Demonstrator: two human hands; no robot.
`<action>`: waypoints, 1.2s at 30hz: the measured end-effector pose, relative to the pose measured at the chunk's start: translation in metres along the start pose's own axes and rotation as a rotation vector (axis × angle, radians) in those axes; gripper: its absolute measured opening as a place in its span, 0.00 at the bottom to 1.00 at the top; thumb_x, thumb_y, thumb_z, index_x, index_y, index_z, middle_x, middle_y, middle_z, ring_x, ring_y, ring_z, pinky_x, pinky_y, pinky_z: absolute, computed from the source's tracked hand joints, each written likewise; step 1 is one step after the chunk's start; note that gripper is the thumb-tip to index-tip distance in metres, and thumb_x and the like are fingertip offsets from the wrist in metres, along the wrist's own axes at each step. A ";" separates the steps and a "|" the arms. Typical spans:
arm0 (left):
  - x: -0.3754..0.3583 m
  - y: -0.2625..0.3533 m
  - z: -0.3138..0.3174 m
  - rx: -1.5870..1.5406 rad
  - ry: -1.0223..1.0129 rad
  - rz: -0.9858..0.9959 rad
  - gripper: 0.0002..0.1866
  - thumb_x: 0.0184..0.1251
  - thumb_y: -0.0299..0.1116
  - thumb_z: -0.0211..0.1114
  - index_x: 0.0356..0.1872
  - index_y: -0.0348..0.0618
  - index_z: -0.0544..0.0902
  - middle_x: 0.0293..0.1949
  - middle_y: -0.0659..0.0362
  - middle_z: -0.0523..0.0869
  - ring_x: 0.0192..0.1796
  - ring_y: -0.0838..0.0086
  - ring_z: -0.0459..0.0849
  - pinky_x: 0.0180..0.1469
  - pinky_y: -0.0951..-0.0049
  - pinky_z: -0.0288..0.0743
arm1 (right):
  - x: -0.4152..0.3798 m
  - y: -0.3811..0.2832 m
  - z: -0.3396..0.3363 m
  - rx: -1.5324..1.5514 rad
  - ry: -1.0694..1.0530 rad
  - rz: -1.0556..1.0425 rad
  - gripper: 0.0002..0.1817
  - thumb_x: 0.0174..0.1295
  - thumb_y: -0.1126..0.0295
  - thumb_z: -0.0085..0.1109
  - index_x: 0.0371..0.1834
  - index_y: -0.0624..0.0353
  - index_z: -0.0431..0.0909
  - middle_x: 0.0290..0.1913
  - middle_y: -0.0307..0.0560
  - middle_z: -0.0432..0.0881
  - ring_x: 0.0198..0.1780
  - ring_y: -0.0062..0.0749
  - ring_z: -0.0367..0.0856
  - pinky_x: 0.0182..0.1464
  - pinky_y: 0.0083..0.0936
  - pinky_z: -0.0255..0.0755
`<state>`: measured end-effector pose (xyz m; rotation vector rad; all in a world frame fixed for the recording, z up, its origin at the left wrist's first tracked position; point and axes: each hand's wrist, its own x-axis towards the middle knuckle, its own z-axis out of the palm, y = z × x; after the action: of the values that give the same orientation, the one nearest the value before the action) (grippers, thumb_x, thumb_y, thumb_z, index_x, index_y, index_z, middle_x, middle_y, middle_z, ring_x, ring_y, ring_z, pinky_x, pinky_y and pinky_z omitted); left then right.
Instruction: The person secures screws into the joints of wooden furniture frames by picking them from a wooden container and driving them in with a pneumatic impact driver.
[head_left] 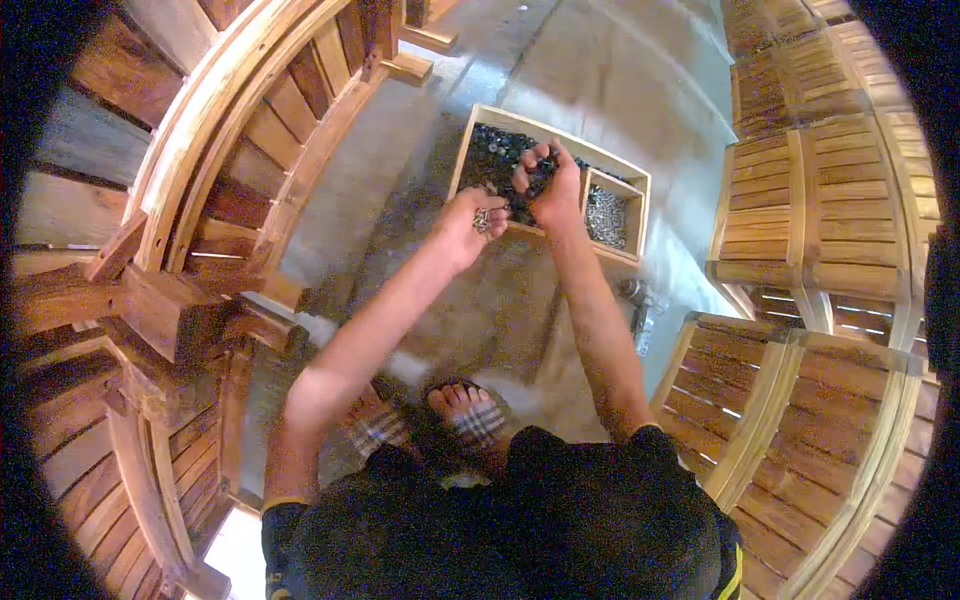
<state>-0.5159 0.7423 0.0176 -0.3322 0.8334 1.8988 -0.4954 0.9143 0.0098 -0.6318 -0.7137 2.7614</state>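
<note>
A wooden box (pixel 647 205) with a divider stands on the floor ahead. Its large section holds many small black pieces (pixel 507 142); the small right section holds silvery metal hardware (pixel 606 215). At the box's near left edge, my left hand (pixel 474 222) is palm up with its fingers curled round several small metal pieces (pixel 482 218). My right hand (pixel 556 188) is over the black pieces, its fingers curled round a few dark pieces (pixel 541 178).
Slatted wooden furniture (pixel 270 135) rises on the left, and more slatted panels (pixel 770 200) stand on the right. A power tool (pixel 641 312) lies on the floor right of my right forearm. My feet (pixel 465 405) are below.
</note>
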 end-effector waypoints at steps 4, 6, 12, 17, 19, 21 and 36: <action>0.042 -0.011 0.023 -0.143 0.092 -0.008 0.08 0.67 0.34 0.49 0.33 0.45 0.76 0.31 0.58 0.79 0.32 0.69 0.76 0.29 0.66 0.70 | -0.021 0.001 0.033 0.011 0.014 -0.107 0.16 0.68 0.55 0.44 0.26 0.52 0.66 0.25 0.47 0.72 0.24 0.42 0.69 0.27 0.36 0.66; 0.064 -0.014 0.022 -0.159 0.108 0.006 0.08 0.67 0.35 0.49 0.33 0.49 0.76 0.30 0.60 0.79 0.32 0.70 0.76 0.28 0.66 0.69 | -0.022 -0.001 0.037 -0.001 -0.074 -0.106 0.15 0.67 0.57 0.45 0.26 0.52 0.66 0.26 0.48 0.73 0.27 0.43 0.70 0.30 0.36 0.67; 0.069 -0.020 0.022 -0.088 0.024 0.033 0.07 0.66 0.36 0.49 0.31 0.56 0.76 0.31 0.64 0.78 0.35 0.72 0.75 0.30 0.65 0.67 | -0.029 0.002 0.038 -0.040 0.031 -0.150 0.15 0.67 0.57 0.47 0.26 0.53 0.66 0.27 0.47 0.74 0.28 0.42 0.71 0.33 0.36 0.68; 0.079 -0.022 0.016 -0.240 -0.020 -0.056 0.07 0.65 0.36 0.49 0.29 0.56 0.75 0.30 0.64 0.79 0.38 0.69 0.77 0.33 0.63 0.71 | -0.028 0.008 0.043 -0.083 0.000 -0.217 0.16 0.67 0.56 0.48 0.26 0.54 0.66 0.28 0.47 0.74 0.28 0.42 0.72 0.34 0.35 0.69; 0.091 -0.025 0.001 -0.269 -0.121 -0.052 0.08 0.65 0.34 0.48 0.34 0.51 0.76 0.35 0.59 0.81 0.41 0.67 0.80 0.42 0.64 0.74 | -0.030 0.010 0.048 -0.117 0.030 -0.238 0.16 0.67 0.56 0.48 0.26 0.54 0.66 0.28 0.47 0.74 0.28 0.42 0.72 0.34 0.35 0.69; 0.092 -0.024 -0.001 -0.294 -0.224 -0.051 0.10 0.65 0.33 0.47 0.38 0.47 0.77 0.40 0.55 0.84 0.44 0.65 0.82 0.52 0.65 0.77 | -0.035 0.012 0.055 -0.284 -0.089 -0.288 0.16 0.67 0.56 0.48 0.27 0.56 0.66 0.28 0.48 0.73 0.28 0.42 0.73 0.33 0.36 0.70; 0.063 -0.011 0.011 -0.206 -0.236 -0.047 0.10 0.67 0.38 0.47 0.34 0.49 0.77 0.30 0.61 0.82 0.32 0.71 0.80 0.30 0.69 0.74 | -0.045 0.014 0.063 -1.352 -0.006 -0.614 0.18 0.70 0.62 0.47 0.26 0.63 0.72 0.23 0.37 0.72 0.26 0.23 0.65 0.31 0.22 0.63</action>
<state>-0.5342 0.7964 -0.0141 -0.2435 0.4705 1.9393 -0.4853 0.8625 0.0682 -0.4331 -2.2724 1.4252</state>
